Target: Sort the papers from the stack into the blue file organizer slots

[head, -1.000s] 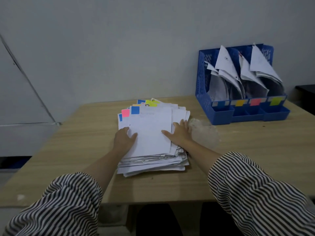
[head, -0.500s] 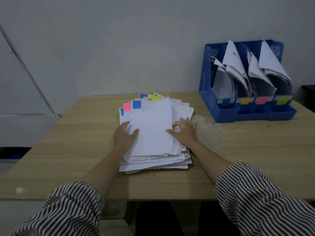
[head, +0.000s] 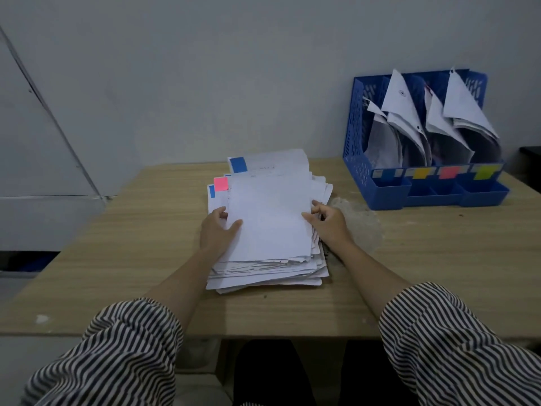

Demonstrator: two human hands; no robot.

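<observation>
Two hands gripping the top sheet

Both hands are working the paper stack, which is sitting mid-table. Left hand is pinching the top sheet at its 9 o'clock edge, thumb lying on top, fingers tucked under. Right hand is pinching the 3 o'clock edge, fingers curled around it. That sheet's blue tab is showing at 11 o'clock, with a pink tab on a sheet below. Blue file organizer is standing at 2 o'clock from the stack, well apart, against the wall, slots already holding papers, colour labels along its front.
</observation>
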